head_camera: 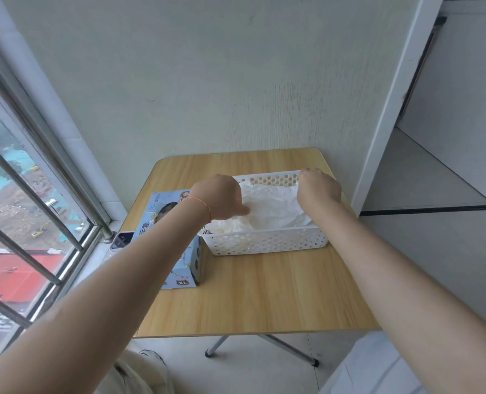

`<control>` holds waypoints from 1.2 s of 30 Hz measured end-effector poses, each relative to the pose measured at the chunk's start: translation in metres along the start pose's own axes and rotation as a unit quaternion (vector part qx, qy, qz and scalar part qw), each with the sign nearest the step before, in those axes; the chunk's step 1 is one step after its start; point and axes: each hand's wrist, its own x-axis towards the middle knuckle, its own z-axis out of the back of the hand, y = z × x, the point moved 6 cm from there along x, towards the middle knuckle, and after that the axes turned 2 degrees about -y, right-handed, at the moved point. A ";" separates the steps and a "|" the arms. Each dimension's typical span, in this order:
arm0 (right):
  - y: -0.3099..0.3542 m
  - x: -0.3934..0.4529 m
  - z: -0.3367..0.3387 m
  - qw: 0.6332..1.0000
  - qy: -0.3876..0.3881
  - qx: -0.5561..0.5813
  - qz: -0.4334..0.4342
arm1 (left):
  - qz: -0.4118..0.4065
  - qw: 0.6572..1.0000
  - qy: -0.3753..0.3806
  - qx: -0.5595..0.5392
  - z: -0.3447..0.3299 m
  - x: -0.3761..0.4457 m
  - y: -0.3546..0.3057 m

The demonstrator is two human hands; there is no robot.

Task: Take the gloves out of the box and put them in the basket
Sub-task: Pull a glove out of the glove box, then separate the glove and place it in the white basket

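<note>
A white perforated basket (pixel 264 241) stands on the wooden table, right of a light blue glove box (pixel 183 268) marked XL. Thin, crumpled white gloves (pixel 273 211) fill the basket. My left hand (pixel 220 197) hovers over the basket's left end, fingers curled down onto the gloves. My right hand (pixel 318 187) is at the basket's far right corner, fingers closed on an edge of the glove sheet. The box's top opening is mostly hidden by my left forearm.
A phone (pixel 122 240) lies on the window sill left of the box. The barred window (pixel 22 194) runs along the left; a wall stands just behind the wooden table (pixel 250 302). The table's folding legs show below its front edge.
</note>
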 end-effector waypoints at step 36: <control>0.136 -0.014 0.019 0.962 0.043 0.220 0.153 | 0.106 0.923 -0.203 -0.310 0.018 -0.022 0.123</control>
